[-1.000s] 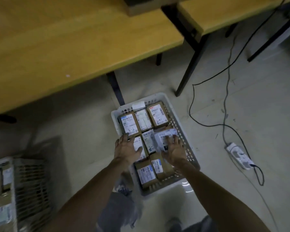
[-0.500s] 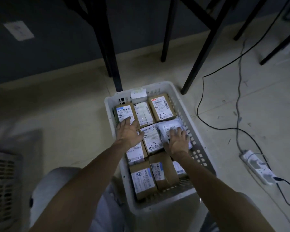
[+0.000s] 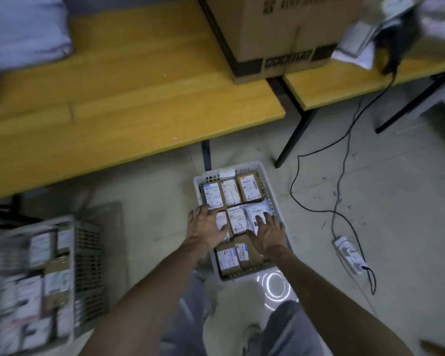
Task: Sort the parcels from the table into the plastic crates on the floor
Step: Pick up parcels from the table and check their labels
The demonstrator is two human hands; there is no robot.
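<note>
Your white plastic crate sits on the floor just in front of the yellow table, packed with small brown parcels with white shipping labels, plus one white poly mailer in the middle row. Your left hand lies flat, fingers spread, on the left-side parcels. Your right hand rests flat on the mailer, gripping nothing. Since half a second ago your hands haven't budged, but the view has lifted, so the tabletop and a big cardboard box now show

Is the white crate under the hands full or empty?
Nearly full: parcels lie side by side in rows across the white crate.
</note>
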